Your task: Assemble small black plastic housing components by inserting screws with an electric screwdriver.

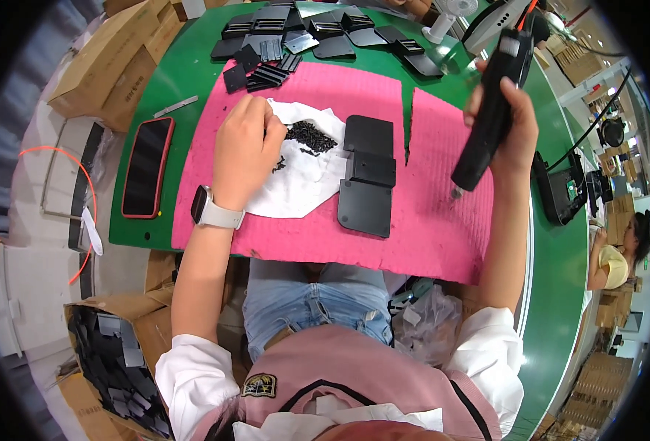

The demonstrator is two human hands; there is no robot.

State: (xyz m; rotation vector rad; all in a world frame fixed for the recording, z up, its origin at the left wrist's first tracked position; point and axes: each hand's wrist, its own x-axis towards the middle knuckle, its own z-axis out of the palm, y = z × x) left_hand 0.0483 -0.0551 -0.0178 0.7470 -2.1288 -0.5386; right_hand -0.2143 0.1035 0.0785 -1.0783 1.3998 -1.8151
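My right hand (515,121) is wrapped round a black electric screwdriver (490,110), held tilted above the right part of the pink mat with its tip pointing down. My left hand (245,151), a watch on its wrist, is over the left edge of a white cloth (288,198). Its fingers are curled together, and whatever they may hold is hidden. Beside those fingers a heap of small black screws (312,138) lies on the cloth. Between my hands a black hinged plastic part (369,176) rests flat on the mat, touching neither hand.
A torn pink corrugated mat (295,246) covers part of the green table (193,73). Black plastic parts (266,26) are piled at the far side. A phone (148,169) lies left, a small white fan (443,22) stands far right. A carton of black parts (115,360) is below left.
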